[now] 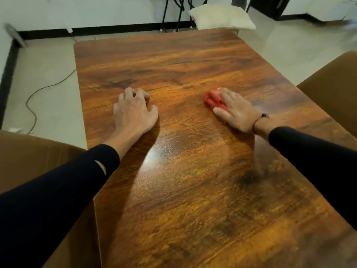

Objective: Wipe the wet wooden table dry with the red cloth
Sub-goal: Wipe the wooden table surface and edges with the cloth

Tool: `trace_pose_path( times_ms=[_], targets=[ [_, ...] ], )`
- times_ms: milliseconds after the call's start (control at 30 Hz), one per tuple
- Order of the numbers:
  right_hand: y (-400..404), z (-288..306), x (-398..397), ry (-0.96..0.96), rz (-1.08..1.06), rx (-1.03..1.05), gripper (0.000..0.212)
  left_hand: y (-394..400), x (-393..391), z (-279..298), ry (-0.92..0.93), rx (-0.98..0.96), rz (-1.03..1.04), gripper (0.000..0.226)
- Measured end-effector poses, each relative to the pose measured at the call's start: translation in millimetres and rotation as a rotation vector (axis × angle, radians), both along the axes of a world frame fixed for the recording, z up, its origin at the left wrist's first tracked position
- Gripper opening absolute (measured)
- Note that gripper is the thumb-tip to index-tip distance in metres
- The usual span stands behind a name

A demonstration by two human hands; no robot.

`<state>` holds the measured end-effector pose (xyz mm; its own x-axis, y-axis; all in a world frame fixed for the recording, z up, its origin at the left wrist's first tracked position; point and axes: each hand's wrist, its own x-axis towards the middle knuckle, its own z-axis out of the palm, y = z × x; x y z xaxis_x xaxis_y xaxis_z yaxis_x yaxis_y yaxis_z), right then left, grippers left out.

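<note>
On wooden table (183,171): red cloth (213,100) bunched under right hand (236,111).

— What's around?
— Pale tiled floor (280,53), white walls with a black skirting (116,29), a grey cable (32,105) trailing left.
— Furniture?
— Brown chairs (332,89) either side, a white cushion (222,16) beyond.

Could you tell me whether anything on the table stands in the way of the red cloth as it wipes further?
Only the left hand, resting on the wooden table left of the red cloth under the right hand; nothing else is visible on top.
</note>
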<state>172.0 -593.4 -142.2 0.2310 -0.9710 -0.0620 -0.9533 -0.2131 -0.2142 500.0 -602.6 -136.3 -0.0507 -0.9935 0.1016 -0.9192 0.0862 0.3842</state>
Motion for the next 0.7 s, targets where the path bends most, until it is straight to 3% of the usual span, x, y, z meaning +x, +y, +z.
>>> trace_pose_path(
  times_ms=[100,167,333,500,700],
  targets=[
    [-40.6,-1.3,21.3,-0.025,-0.222,-0.038,0.069,3.8,3.0,1.5,0.012,0.007,-0.033,0.050],
    [-52.2,-1.0,58.0,-0.031,-0.233,-0.035,0.066,9.1,5.3,2.0,0.028,0.013,-0.030,0.050],
    [-6.6,-5.0,115.6,-0.046,0.134,-0.049,0.065,44.0,4.3,5.1,0.015,0.004,0.048,0.047],
    [47.8,-7.8,32.2,-0.054,0.347,-0.020,0.065,73.4,-16.8,13.4,-0.034,0.018,0.072,0.045],
    [26.9,-1.1,-78.6,-0.029,0.125,-0.027,0.072,87.8,-81.0,25.1,-0.004,0.063,0.071,0.047]
  ],
)
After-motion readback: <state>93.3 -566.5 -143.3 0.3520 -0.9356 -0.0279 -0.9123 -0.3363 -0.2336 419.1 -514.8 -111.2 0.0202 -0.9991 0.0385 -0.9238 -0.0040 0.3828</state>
